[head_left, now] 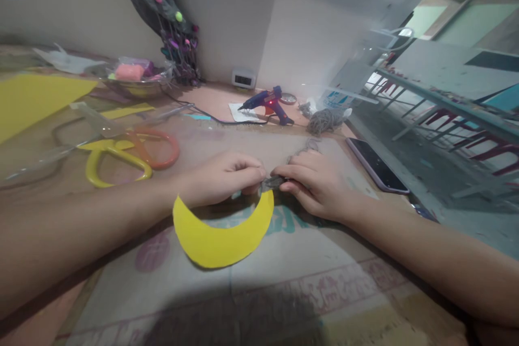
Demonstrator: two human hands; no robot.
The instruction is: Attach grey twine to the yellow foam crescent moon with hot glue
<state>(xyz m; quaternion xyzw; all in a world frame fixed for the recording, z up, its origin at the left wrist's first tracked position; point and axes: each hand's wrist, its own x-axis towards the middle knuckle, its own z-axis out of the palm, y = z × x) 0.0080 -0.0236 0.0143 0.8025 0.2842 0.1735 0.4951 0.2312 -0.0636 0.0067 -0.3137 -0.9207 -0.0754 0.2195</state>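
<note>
A yellow paper crescent (pixel 225 246) hangs below my two hands, its right tip up at my fingers. Grey yarn (pixel 271 183) is bunched around that tip. My left hand (pixel 229 175) pinches thumb against finger at the yarn-wrapped tip; the exact grip is partly hidden. On the other side, my right hand (pixel 316 181) is closed, with thumb and index finger on the grey yarn. A strand runs behind my right hand toward the ball of grey yarn (pixel 325 120).
Scissors (pixel 154 148) with orange and yellow handles lie at left near yellow sheet (pixel 36 97). A blue glue gun (pixel 265 101), its red light lit, rests at the back on a white card. A phone (pixel 377 165) lies along the table's right edge. Behind the scissors stands a bowl (pixel 135 86).
</note>
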